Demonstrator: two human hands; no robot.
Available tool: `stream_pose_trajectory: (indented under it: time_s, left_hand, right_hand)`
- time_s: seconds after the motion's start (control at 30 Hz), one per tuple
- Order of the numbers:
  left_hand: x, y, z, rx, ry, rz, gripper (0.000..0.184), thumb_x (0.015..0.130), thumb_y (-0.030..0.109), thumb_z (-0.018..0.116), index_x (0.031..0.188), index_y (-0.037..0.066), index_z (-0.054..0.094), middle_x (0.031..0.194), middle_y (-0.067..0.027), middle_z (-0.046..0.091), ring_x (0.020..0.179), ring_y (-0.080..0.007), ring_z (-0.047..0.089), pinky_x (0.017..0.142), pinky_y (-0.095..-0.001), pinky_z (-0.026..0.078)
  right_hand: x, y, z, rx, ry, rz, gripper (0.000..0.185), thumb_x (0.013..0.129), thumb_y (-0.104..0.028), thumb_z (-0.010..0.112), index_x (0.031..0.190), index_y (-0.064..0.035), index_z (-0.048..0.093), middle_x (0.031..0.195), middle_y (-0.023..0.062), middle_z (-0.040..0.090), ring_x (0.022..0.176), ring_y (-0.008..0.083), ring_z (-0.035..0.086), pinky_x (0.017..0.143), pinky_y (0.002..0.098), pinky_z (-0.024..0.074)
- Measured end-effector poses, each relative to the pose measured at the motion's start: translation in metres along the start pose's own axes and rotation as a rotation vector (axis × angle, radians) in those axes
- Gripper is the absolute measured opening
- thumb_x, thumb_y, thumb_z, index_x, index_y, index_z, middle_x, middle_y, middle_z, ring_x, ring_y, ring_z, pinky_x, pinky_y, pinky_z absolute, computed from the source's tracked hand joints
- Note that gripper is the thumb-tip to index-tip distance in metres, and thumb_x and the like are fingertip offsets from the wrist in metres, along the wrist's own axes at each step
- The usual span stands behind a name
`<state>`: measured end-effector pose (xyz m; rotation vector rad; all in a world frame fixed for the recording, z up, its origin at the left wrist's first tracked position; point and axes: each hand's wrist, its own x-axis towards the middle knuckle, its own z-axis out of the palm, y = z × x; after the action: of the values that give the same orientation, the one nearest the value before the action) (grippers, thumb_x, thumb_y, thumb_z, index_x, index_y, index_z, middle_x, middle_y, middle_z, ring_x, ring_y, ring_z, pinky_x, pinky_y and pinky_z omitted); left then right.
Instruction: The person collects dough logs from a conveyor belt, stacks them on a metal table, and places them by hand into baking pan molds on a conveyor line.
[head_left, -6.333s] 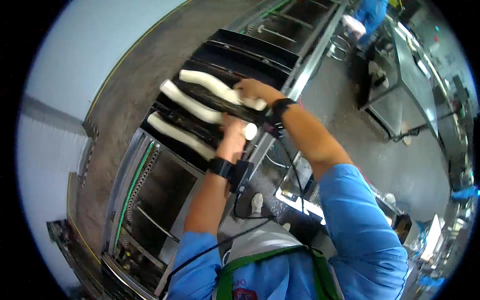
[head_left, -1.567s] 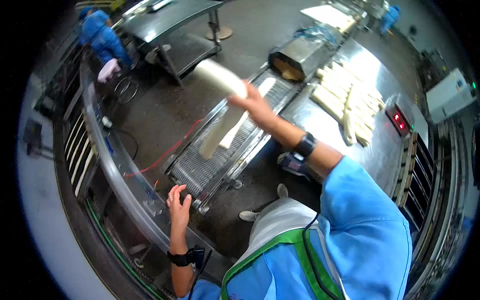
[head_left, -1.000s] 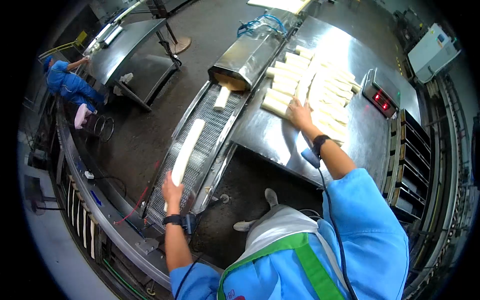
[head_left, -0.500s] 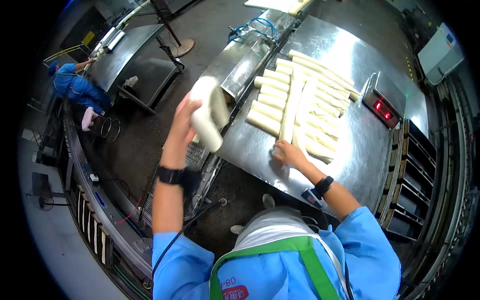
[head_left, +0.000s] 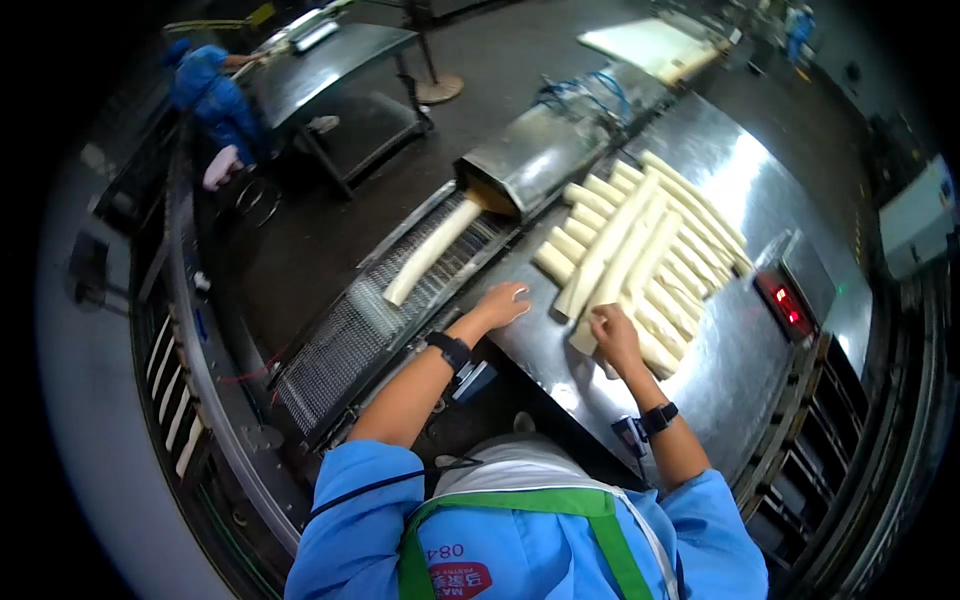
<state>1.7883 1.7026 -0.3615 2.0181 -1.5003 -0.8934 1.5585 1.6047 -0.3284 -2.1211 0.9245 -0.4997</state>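
Pale dough rolls (head_left: 690,257) lie in a row on the steel table (head_left: 520,335), with several more laid across the top. My right hand (head_left: 614,333) rests at the near end of one of these upper rolls, fingers curled against it; whether it grips the roll is unclear. My left hand (head_left: 502,305) is over the table's left edge, fingers apart, holding nothing. One long dough roll (head_left: 430,252) lies on the mesh conveyor (head_left: 335,350), its far end at the mouth of a metal housing (head_left: 545,150).
A scale (head_left: 792,295) with red digits stands right of the dough. A curved rail (head_left: 215,400) runs along the left, and slotted racks (head_left: 800,450) stand at the right. Co-workers in blue (head_left: 215,95) (head_left: 800,32) are farther off, one beside another steel table (head_left: 340,65).
My left hand has let go of the dough roll it held and moved to the table's edge. Another upper roll lies on the pile. A long roll now shows on the conveyor.
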Motion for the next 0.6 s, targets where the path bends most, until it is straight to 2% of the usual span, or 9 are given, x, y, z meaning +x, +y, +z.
stream_pose_trajectory:
  time_s: [0.03,0.07,0.1,0.2,0.3,0.37,0.47,0.53,0.6]
  left_hand:
    - [-0.011,-0.017,-0.008,0.079,0.095,-0.026,0.042,0.071,0.028,0.053,0.105,0.004,0.050,0.106,-0.0178,0.048,0.099,-0.0311,0.044,0.085,-0.0373,0.035]
    - [-0.031,-0.019,-0.023,0.059,0.150,-0.184,0.039,0.070,0.027,0.053,0.103,0.007,0.052,0.103,-0.0174,0.050,0.100,-0.0300,0.044,0.085,-0.0374,0.033]
    - [-0.045,-0.033,-0.032,0.089,0.198,-0.209,0.038,0.069,0.027,0.052,0.102,0.007,0.052,0.102,-0.0166,0.050,0.100,-0.0300,0.043,0.086,-0.0377,0.032]
    - [-0.098,-0.078,-0.058,0.048,0.320,-0.309,0.036,0.072,0.027,0.051,0.102,0.008,0.051,0.110,-0.0129,0.044,0.107,-0.0322,0.035,0.090,-0.0392,0.026]
    - [-0.153,-0.087,-0.086,0.047,0.441,-0.612,0.036,0.072,0.024,0.051,0.105,0.010,0.050,0.117,-0.0107,0.037,0.109,-0.0319,0.029,0.092,-0.0387,0.025]
    - [-0.198,-0.098,-0.096,0.011,0.520,-0.691,0.039,0.070,0.023,0.052,0.107,0.012,0.049,0.119,-0.0089,0.035,0.111,-0.0313,0.027,0.091,-0.0418,0.024]
    - [-0.262,-0.104,-0.116,0.136,0.690,-0.909,0.037,0.067,0.022,0.055,0.103,0.016,0.051,0.119,-0.0079,0.035,0.111,-0.0294,0.028,0.088,-0.0465,0.026]
    - [-0.311,-0.139,-0.127,0.391,0.958,-0.923,0.034,0.063,0.021,0.056,0.096,0.015,0.053,0.109,-0.0069,0.041,0.106,-0.0286,0.033,0.078,-0.0468,0.031]
    - [-0.376,-0.152,-0.161,0.456,1.085,-1.034,0.033,0.063,0.018,0.056,0.096,0.012,0.053,0.109,-0.0077,0.042,0.106,-0.0275,0.034,0.078,-0.0480,0.030]
  right_hand:
    - [0.012,0.000,0.001,-0.009,-0.019,0.039,0.024,0.072,-0.013,0.055,0.093,-0.0027,0.052,0.093,0.0133,0.051,0.072,0.0270,0.054,0.066,0.0329,0.0432]
    - [0.021,-0.001,0.003,-0.125,0.091,-0.099,0.029,0.070,-0.013,0.058,0.096,-0.0045,0.051,0.101,0.0137,0.047,0.087,0.0285,0.049,0.073,0.0342,0.0408]
    - [0.035,-0.003,0.004,-0.190,0.090,-0.161,0.033,0.068,-0.013,0.059,0.099,-0.0063,0.051,0.106,0.0155,0.044,0.097,0.0319,0.042,0.081,0.0368,0.0369]
    - [0.065,-0.013,0.020,-0.456,0.074,-0.165,0.041,0.068,-0.024,0.060,0.103,-0.0076,0.049,0.116,0.0169,0.039,0.105,0.0340,0.037,0.087,0.0426,0.0310]
    - [0.082,-0.023,0.046,-0.534,-0.034,-0.172,0.043,0.069,-0.028,0.060,0.107,-0.0097,0.047,0.122,0.0148,0.034,0.115,0.0324,0.028,0.089,0.0470,0.0272]
    - [0.081,-0.045,0.060,-0.586,-0.160,-0.123,0.044,0.069,-0.027,0.059,0.108,-0.0102,0.046,0.123,0.0138,0.034,0.115,0.0328,0.028,0.090,0.0464,0.0266]
    - [0.081,-0.062,0.089,-0.537,-0.169,-0.229,0.048,0.067,-0.026,0.060,0.110,-0.0114,0.044,0.121,0.0138,0.035,0.113,0.0324,0.029,0.090,0.0461,0.0270]
    - [0.089,-0.070,0.109,-0.556,-0.213,-0.236,0.051,0.066,-0.024,0.061,0.112,-0.0118,0.043,0.121,0.0139,0.034,0.113,0.0329,0.029,0.089,0.0467,0.0270]
    - [0.086,-0.095,0.127,-0.570,-0.297,-0.293,0.051,0.066,-0.024,0.061,0.112,-0.0120,0.042,0.122,0.0138,0.032,0.113,0.0338,0.028,0.089,0.0469,0.0271]
